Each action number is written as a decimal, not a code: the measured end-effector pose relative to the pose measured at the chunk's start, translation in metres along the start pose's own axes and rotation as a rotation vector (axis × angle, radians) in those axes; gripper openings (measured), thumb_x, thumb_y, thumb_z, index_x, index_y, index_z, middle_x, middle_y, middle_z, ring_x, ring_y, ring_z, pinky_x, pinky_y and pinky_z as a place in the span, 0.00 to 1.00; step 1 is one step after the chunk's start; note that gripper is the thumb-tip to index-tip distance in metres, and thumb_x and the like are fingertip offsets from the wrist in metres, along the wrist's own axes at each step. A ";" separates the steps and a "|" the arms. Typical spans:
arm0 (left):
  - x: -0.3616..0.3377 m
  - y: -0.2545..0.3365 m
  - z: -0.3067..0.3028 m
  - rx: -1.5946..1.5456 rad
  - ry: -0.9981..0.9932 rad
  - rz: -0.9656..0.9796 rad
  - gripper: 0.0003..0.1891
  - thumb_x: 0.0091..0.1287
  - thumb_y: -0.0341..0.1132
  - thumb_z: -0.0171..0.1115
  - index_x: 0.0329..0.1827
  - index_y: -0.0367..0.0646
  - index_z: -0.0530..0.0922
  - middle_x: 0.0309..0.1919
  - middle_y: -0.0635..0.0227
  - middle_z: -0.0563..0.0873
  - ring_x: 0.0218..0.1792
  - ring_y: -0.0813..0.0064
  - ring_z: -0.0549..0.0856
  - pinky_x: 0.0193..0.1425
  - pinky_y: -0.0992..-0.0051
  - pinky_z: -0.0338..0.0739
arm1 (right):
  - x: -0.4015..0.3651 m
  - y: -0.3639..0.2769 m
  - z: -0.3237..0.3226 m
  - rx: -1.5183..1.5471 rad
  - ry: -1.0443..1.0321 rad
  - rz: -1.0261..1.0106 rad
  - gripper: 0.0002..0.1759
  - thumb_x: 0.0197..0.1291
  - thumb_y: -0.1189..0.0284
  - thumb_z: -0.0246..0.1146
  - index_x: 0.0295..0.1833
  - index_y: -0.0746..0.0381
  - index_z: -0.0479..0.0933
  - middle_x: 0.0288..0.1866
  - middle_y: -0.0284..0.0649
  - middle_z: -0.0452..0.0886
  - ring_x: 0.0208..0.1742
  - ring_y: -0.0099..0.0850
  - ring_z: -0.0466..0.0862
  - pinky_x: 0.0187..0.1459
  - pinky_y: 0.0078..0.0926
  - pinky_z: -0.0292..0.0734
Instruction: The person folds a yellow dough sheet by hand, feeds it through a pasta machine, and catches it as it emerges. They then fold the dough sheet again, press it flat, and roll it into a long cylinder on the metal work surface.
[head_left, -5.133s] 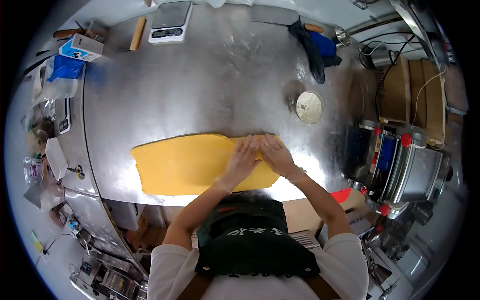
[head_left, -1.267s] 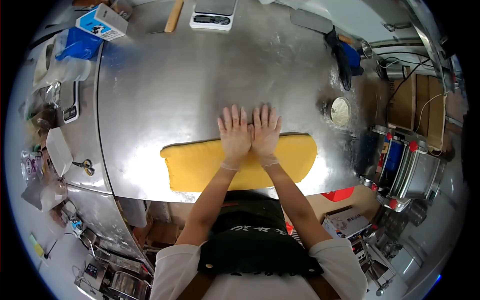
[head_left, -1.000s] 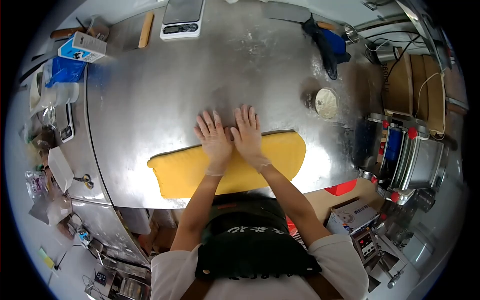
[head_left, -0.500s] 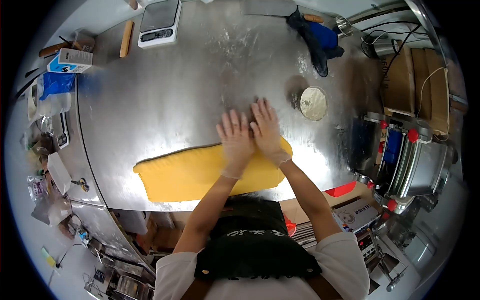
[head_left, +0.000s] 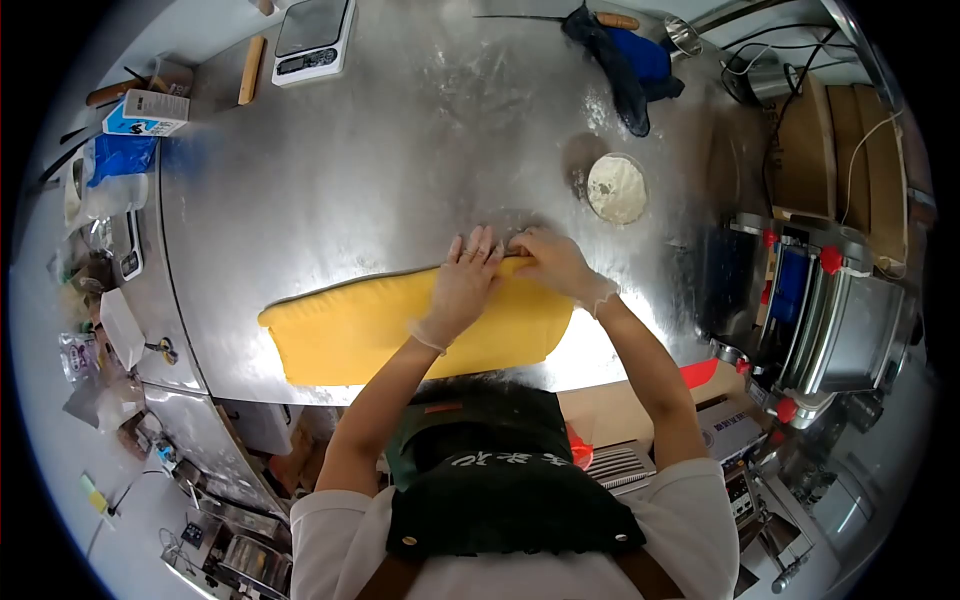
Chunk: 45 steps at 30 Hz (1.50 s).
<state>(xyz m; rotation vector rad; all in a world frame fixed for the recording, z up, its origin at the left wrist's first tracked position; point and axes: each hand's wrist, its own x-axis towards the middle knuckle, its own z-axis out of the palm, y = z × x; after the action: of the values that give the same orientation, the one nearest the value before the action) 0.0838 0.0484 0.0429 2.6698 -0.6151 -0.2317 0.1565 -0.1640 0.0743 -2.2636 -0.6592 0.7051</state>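
Observation:
A long slab of smooth yellow dough [head_left: 350, 335] lies across the front of the steel table. My left hand [head_left: 465, 283], in a clear glove, rests on the dough, its fingers stretched toward the far edge. Just right of it, my right hand [head_left: 555, 262], also gloved, has its fingers curled down at the dough's far edge, and their tips look pinched on it. A dark line runs along that far edge. Beyond my right hand stands a round container of white flour [head_left: 617, 188].
The steel table [head_left: 330, 190] bears a white scale [head_left: 313, 40] and a wooden stick [head_left: 251, 70] at the back left. A dark blue cloth [head_left: 640, 65] lies at the back right. A roller machine [head_left: 850, 325] stands at the right, a milk carton [head_left: 148, 112] at the left.
My right hand has turned inward and its fingers have curled at the dough's far edge. My left hand has shifted slightly down. The whole view has shifted a little.

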 end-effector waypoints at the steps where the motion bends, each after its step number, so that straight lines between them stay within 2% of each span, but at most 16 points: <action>1: -0.003 0.000 -0.001 -0.133 -0.026 -0.022 0.30 0.69 0.39 0.64 0.73 0.39 0.73 0.79 0.51 0.68 0.79 0.55 0.67 0.81 0.52 0.60 | 0.003 -0.001 0.000 -0.004 -0.039 0.003 0.14 0.56 0.70 0.71 0.49 0.58 0.83 0.46 0.40 0.83 0.54 0.42 0.81 0.54 0.38 0.78; 3: -0.008 0.000 -0.005 -0.403 -0.070 -0.069 0.29 0.67 0.35 0.64 0.72 0.40 0.74 0.77 0.54 0.72 0.77 0.57 0.72 0.78 0.56 0.66 | 0.002 -0.001 -0.001 -0.086 -0.087 -0.063 0.14 0.57 0.71 0.70 0.49 0.59 0.83 0.46 0.40 0.82 0.54 0.43 0.81 0.54 0.39 0.77; 6: -0.037 0.014 0.014 -0.419 0.218 0.075 0.28 0.66 0.31 0.60 0.72 0.40 0.75 0.74 0.58 0.76 0.72 0.59 0.77 0.74 0.59 0.72 | -0.021 0.000 0.012 -0.329 -0.073 -0.240 0.15 0.58 0.72 0.68 0.52 0.61 0.81 0.51 0.41 0.80 0.56 0.44 0.80 0.55 0.41 0.77; 9: -0.057 0.041 0.009 -0.013 0.122 0.096 0.28 0.67 0.32 0.57 0.72 0.41 0.75 0.74 0.60 0.76 0.74 0.61 0.75 0.76 0.59 0.68 | -0.052 0.002 0.039 -0.468 0.055 -0.322 0.19 0.61 0.72 0.66 0.57 0.64 0.79 0.60 0.44 0.78 0.63 0.46 0.78 0.60 0.42 0.76; 10: -0.066 0.045 0.022 0.203 -0.012 0.119 0.28 0.70 0.39 0.57 0.73 0.41 0.74 0.76 0.61 0.74 0.78 0.62 0.69 0.80 0.58 0.60 | -0.061 0.001 0.049 -0.425 0.119 -0.338 0.20 0.62 0.71 0.65 0.59 0.65 0.79 0.64 0.45 0.76 0.66 0.46 0.77 0.63 0.43 0.75; 12: -0.078 0.048 0.038 0.120 0.050 0.109 0.31 0.71 0.45 0.58 0.75 0.40 0.73 0.77 0.61 0.72 0.80 0.63 0.65 0.82 0.57 0.55 | -0.079 0.001 0.065 -0.318 0.120 -0.262 0.25 0.66 0.69 0.64 0.65 0.69 0.76 0.75 0.50 0.70 0.77 0.47 0.70 0.72 0.44 0.70; 15: -0.081 0.053 0.041 0.103 0.043 0.109 0.34 0.72 0.51 0.59 0.76 0.40 0.71 0.78 0.61 0.70 0.81 0.63 0.62 0.83 0.57 0.52 | -0.094 0.018 0.090 -0.429 0.269 -0.405 0.25 0.68 0.71 0.63 0.68 0.70 0.74 0.79 0.51 0.66 0.79 0.48 0.67 0.74 0.43 0.69; 19: -0.070 0.056 0.011 0.090 -0.166 0.086 0.33 0.74 0.52 0.56 0.76 0.41 0.71 0.82 0.61 0.63 0.81 0.60 0.61 0.83 0.53 0.51 | -0.092 0.004 0.088 -0.450 0.282 -0.271 0.23 0.65 0.73 0.65 0.65 0.69 0.78 0.72 0.50 0.75 0.73 0.45 0.76 0.71 0.43 0.74; 22: -0.078 -0.004 -0.018 -0.416 0.055 -0.006 0.35 0.70 0.47 0.64 0.77 0.38 0.69 0.80 0.53 0.66 0.81 0.54 0.63 0.81 0.50 0.56 | -0.076 -0.028 0.062 -0.366 0.449 -0.246 0.19 0.61 0.74 0.68 0.57 0.68 0.83 0.58 0.48 0.87 0.59 0.43 0.87 0.63 0.46 0.81; 24: -0.078 -0.055 -0.052 -0.245 0.171 -0.050 0.36 0.68 0.43 0.68 0.77 0.37 0.68 0.80 0.48 0.66 0.80 0.49 0.65 0.80 0.48 0.60 | -0.056 -0.049 0.059 -0.393 0.350 -0.155 0.29 0.63 0.67 0.70 0.67 0.67 0.76 0.71 0.50 0.78 0.72 0.45 0.77 0.73 0.48 0.70; 27: -0.084 -0.090 -0.072 0.281 0.018 -0.109 0.33 0.69 0.42 0.67 0.75 0.37 0.71 0.77 0.47 0.69 0.77 0.46 0.70 0.78 0.53 0.67 | 0.005 -0.080 0.087 -0.359 0.251 -0.233 0.38 0.62 0.59 0.70 0.74 0.65 0.69 0.77 0.49 0.71 0.79 0.47 0.67 0.79 0.50 0.59; 31: -0.130 -0.092 -0.035 -0.067 0.287 0.083 0.28 0.65 0.30 0.62 0.71 0.37 0.76 0.71 0.52 0.78 0.73 0.55 0.77 0.73 0.59 0.74 | 0.025 -0.095 0.131 -0.362 0.181 -0.319 0.41 0.63 0.53 0.68 0.76 0.64 0.68 0.78 0.48 0.69 0.81 0.49 0.64 0.80 0.50 0.57; 37: -0.169 -0.074 -0.046 -0.204 0.310 0.073 0.26 0.63 0.24 0.60 0.67 0.35 0.78 0.66 0.52 0.83 0.66 0.55 0.84 0.70 0.62 0.78 | 0.032 -0.128 0.142 -0.423 -0.008 -0.317 0.41 0.62 0.54 0.68 0.76 0.66 0.68 0.80 0.50 0.66 0.81 0.48 0.63 0.81 0.50 0.56; 41: -0.179 -0.166 -0.093 -0.213 0.456 -0.122 0.30 0.70 0.27 0.59 0.77 0.39 0.70 0.74 0.46 0.74 0.75 0.46 0.74 0.77 0.54 0.70 | 0.078 -0.174 0.166 -0.328 0.024 -0.402 0.40 0.64 0.59 0.67 0.76 0.67 0.66 0.79 0.50 0.68 0.81 0.46 0.64 0.80 0.46 0.57; 43: -0.187 -0.211 -0.115 0.098 0.294 -0.287 0.33 0.73 0.35 0.62 0.81 0.43 0.65 0.81 0.45 0.62 0.82 0.47 0.60 0.83 0.49 0.58 | 0.096 -0.190 0.177 -0.233 0.021 -0.416 0.39 0.64 0.63 0.67 0.77 0.68 0.64 0.78 0.50 0.69 0.80 0.46 0.66 0.79 0.44 0.60; 45: -0.205 -0.232 -0.132 0.140 0.062 -0.205 0.36 0.72 0.40 0.64 0.82 0.45 0.64 0.83 0.48 0.60 0.84 0.51 0.57 0.84 0.47 0.53 | 0.086 -0.194 0.192 -0.120 -0.003 -0.389 0.38 0.64 0.66 0.66 0.77 0.68 0.64 0.77 0.51 0.71 0.78 0.46 0.70 0.77 0.43 0.64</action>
<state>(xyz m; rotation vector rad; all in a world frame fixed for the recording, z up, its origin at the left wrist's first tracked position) 0.0230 0.3771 0.0836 2.8653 -0.3493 -0.1660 0.0471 0.1003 0.0657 -2.1474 -1.1306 0.4880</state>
